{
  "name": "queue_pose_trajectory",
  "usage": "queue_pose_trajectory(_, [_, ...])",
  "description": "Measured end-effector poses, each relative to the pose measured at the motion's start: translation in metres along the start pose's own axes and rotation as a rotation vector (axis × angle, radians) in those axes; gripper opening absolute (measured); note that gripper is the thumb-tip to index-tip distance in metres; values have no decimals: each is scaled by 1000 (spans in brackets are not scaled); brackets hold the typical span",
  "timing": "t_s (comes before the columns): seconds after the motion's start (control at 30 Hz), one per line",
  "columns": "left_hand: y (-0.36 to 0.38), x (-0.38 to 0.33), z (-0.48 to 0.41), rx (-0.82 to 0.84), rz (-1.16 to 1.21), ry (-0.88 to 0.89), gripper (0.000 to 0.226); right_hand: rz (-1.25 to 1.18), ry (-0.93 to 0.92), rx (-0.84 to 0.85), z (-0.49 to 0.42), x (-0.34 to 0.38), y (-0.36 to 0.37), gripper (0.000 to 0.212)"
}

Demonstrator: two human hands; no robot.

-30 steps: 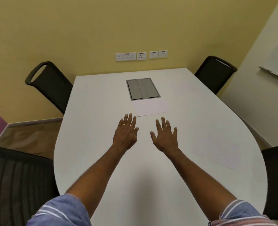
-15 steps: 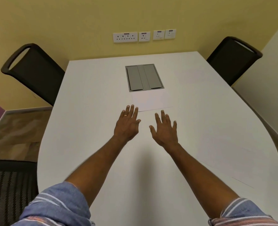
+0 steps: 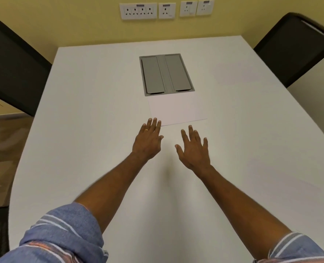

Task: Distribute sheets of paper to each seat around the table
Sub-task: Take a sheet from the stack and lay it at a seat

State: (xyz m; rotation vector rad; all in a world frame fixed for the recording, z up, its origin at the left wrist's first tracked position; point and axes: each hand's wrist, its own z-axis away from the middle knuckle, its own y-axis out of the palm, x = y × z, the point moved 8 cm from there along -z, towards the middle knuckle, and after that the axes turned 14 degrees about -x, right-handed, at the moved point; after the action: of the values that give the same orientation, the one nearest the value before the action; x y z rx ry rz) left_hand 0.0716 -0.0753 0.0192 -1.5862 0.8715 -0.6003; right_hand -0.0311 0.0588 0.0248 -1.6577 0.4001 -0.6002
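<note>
Left hand (image 3: 148, 143) and right hand (image 3: 193, 149), grips spread and empty, have reached the centre-frame paper (image 3: 176, 111); pickup looks next.

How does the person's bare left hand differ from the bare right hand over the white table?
The left hand wears a thin gold ring; the right hand shows none. The left hand's fingers lie close together; the right hand's are spread. The left hand's fingertips reach the near edge of the flat white paper sheet; the right hand stops short of it. Both are open, palms down, over the white table.
</note>
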Motion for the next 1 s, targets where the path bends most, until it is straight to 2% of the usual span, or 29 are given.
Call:
queue_pose_trajectory(0.37, [111, 33, -67, 126, 15, -16, 66, 13, -7, 18, -60, -14, 56, 66])
queue_pose_trajectory(0.5, [145, 39, -75, 174, 105, -100, 64, 18, -9, 47, -67, -21, 78, 65])
queue_pose_trajectory(0.63, [149, 40, -83, 43, 169, -128, 52, -8, 3, 49, -73, -24, 89, 64])
queue_pose_trajectory(0.73, [141, 39, -90, -70, 124, -53, 41, -42, 16, 11, -81, -27, 86, 62])
queue_pose_trajectory(0.9, [134, 31, -98, -158, 21, 170, 30, -88, 33, -10, -86, -35, 86, 60])
queue_pose_trajectory(1.0, [132, 33, -102, -167, -50, 239, 25, -110, 46, -8, -82, -38, 88, 60])
